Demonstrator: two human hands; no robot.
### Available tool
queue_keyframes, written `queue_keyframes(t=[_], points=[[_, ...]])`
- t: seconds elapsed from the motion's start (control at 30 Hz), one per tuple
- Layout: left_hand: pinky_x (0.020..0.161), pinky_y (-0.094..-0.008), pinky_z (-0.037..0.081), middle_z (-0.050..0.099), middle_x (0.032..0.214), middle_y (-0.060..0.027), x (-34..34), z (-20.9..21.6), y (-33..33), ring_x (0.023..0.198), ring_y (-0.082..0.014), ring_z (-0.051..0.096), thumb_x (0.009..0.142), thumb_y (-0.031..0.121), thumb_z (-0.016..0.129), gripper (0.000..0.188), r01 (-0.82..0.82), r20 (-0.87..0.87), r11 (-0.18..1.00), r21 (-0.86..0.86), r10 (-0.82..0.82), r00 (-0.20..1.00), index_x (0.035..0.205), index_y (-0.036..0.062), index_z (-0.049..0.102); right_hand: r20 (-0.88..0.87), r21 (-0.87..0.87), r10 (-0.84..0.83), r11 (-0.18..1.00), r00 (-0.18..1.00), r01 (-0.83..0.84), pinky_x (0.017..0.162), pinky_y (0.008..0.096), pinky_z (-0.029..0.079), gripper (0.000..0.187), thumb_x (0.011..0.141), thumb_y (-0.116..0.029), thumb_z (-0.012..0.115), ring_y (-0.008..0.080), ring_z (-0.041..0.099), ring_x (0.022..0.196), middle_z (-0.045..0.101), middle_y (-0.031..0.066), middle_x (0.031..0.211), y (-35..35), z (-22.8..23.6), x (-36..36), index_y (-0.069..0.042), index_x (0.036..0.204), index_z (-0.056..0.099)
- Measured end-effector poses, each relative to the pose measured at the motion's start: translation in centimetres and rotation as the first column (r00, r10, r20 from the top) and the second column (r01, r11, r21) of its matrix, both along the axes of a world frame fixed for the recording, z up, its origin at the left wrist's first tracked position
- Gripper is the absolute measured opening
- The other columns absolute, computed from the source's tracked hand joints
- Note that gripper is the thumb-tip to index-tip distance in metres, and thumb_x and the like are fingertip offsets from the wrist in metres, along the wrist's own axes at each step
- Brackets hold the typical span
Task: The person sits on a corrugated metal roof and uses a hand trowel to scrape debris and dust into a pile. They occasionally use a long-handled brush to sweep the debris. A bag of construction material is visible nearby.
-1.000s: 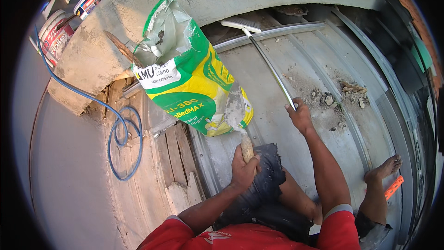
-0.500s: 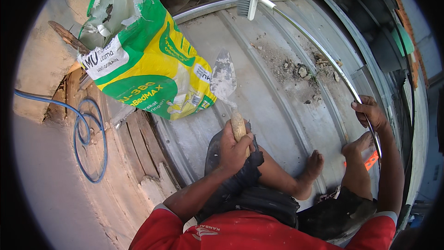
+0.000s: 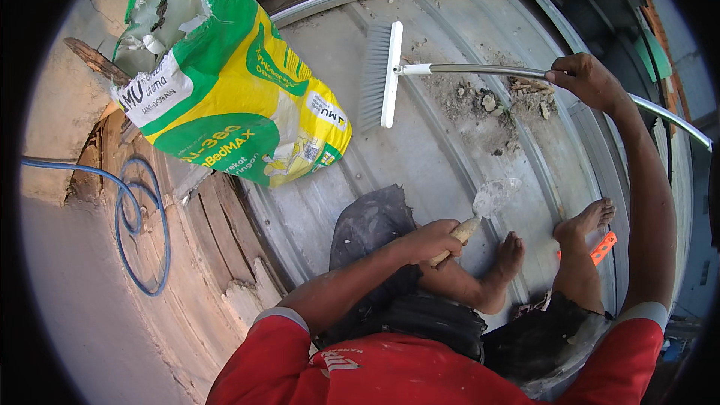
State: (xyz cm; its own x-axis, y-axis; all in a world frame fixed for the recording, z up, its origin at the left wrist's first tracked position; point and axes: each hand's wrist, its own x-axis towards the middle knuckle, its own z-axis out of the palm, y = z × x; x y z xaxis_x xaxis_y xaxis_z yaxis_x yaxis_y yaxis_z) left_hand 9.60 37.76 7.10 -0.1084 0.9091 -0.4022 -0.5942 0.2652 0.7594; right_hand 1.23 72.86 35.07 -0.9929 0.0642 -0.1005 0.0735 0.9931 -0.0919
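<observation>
My left hand (image 3: 436,241) is closed around the wooden handle of a trowel (image 3: 495,196), whose mortar-stained blade points away and to the right above my foot. My right hand (image 3: 592,81), farther out on the right, grips the shiny metal pole of a broom (image 3: 391,75). The broom has a white head with grey bristles facing left, over the ribbed metal sheeting (image 3: 420,157). Between the broom head and my right hand, a pile of grey rubble (image 3: 491,105) lies partly under the pole.
A torn green and yellow bag (image 3: 225,97) stands at the left. Beyond it lie broken wood planks (image 3: 217,232) and a coiled blue hose (image 3: 124,202). An orange perforated tool (image 3: 602,247) rests beside my right foot. Dark containers (image 3: 615,45) stand at the far right.
The broom has swung down from the far edge to lie crosswise, its head now nearer and further left. My right hand has moved farther away; my left hand has turned the trowel rightward.
</observation>
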Motion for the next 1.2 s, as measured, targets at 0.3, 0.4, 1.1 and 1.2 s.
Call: queue_keyframes(t=[0.3, 0.4, 1.1, 1.2], points=[[0.049, -0.0326, 0.05, 0.061, 0.085, -0.0087, -0.8, -0.5, 0.6, 0.053, -0.0175, 0.062, 0.086, 0.008, 0.067, 0.037, 0.026, 0.166, 0.999, -0.024, -0.021, 0.986, 0.12, -0.0027, 0.057, 0.301, 0.072, 0.17, 0.977, 0.938, -0.2, 0.066, 0.0432, 0.051, 0.033, 0.094, -0.036, 0.081, 0.0213, 0.063, 0.062, 0.069, 0.0096, 0.067, -3.2, 0.0, -6.9, -0.002, 0.094, 0.085], [0.049, -0.0325, 0.05, 0.061, 0.086, -0.009, -1.0, -0.9, 0.5, 0.053, -0.0177, 0.062, 0.085, 0.008, 0.068, 0.037, 0.017, 0.196, 1.0, -0.02, -0.012, 0.981, 0.119, -0.0024, 0.057, 0.231, 0.217, 0.157, 0.954, 0.96, -0.208, 0.067, 0.0423, 0.055, 0.032, 0.086, -0.033, 0.085, 0.0237, 0.07, 0.064, 0.071, 0.0107, 0.068, -3.5, 2.0, -8.3, -0.002, 0.089, 0.084], [0.05, -0.0353, 0.05, 0.061, 0.082, -0.0078, -1.2, -1.7, 1.2, 0.056, -0.0182, 0.06, 0.088, 0.009, 0.068, 0.03, -0.004, 0.248, 0.999, -0.038, 0.013, 0.969, 0.116, 0.0006, 0.058, 0.328, 0.296, 0.206, 0.905, 0.922, -0.307, 0.054, 0.0401, 0.049, 0.041, 0.088, -0.04, 0.078, 0.0213, 0.059, 0.051, 0.064, 0.0076, 0.059, -5.4, 2.2, -14.4, -0.003, 0.071, 0.077], [0.05, -0.0353, 0.05, 0.061, 0.083, -0.0078, -1.2, -1.7, 1.3, 0.056, -0.018, 0.06, 0.089, 0.009, 0.068, 0.029, 0.002, 0.256, 0.999, -0.044, 0.009, 0.967, 0.115, 0.0009, 0.059, 0.13, 0.43, 0.204, 0.87, 0.97, -0.241, 0.062, 0.0439, 0.053, 0.032, 0.079, -0.031, 0.085, 0.0252, 0.066, 0.059, 0.067, 0.012, 0.063, -4.4, 4.4, -12.5, 0.0, 0.072, 0.078]])
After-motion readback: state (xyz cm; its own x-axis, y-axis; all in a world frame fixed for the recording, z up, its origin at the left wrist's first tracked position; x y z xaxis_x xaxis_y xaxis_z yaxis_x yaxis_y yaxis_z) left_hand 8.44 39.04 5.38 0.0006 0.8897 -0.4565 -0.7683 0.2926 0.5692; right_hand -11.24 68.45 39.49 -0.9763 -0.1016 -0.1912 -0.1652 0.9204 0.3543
